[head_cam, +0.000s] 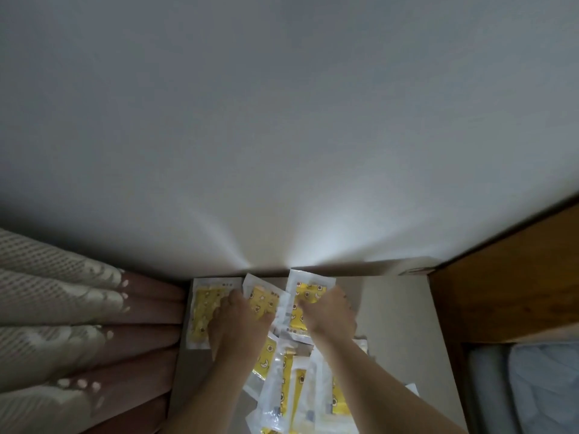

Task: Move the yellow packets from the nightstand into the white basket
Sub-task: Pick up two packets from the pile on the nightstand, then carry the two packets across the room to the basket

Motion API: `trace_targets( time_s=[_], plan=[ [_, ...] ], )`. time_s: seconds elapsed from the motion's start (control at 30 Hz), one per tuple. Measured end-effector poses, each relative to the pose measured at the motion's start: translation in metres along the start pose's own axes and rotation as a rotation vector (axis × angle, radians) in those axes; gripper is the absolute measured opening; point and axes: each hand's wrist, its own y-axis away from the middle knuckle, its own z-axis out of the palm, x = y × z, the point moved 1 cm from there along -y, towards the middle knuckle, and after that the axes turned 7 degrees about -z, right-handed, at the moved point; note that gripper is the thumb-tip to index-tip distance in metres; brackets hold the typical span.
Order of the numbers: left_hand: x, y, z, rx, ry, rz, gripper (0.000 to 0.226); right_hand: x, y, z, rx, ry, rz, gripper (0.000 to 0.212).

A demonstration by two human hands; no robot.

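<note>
Several yellow packets in clear wrappers lie spread over the grey nightstand. One yellow packet is at the back left, another in the middle, a third at the back by the wall. A heap of packets lies nearer to me. My left hand rests flat across the left and middle packets. My right hand has its fingers curled down on the third packet. No white basket is in view.
A white wall rises right behind the nightstand. A patterned curtain hangs along its left side. A wooden bed frame borders the right, with pale bedding below it.
</note>
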Motion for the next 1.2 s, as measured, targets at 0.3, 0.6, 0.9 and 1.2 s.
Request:
trace_targets(
  time_s=[0.3,0.6,0.9,1.2],
  plan=[
    [0.025,0.029,-0.048,0.057,0.13,0.397,0.009,-0.003,0.015,-0.067,0.045,-0.528,0.008,0.017],
    [0.119,0.14,-0.184,0.047,0.135,0.524,0.019,-0.011,0.11,-0.249,0.206,-0.623,0.017,0.018],
    [0.218,0.283,-0.29,-0.064,0.324,0.742,0.013,0.03,0.256,-0.422,0.386,-0.957,0.033,0.015],
    [0.318,0.429,-0.32,-0.518,0.656,0.952,0.023,0.115,0.392,-0.53,0.766,-1.105,0.102,0.028]
  ],
)
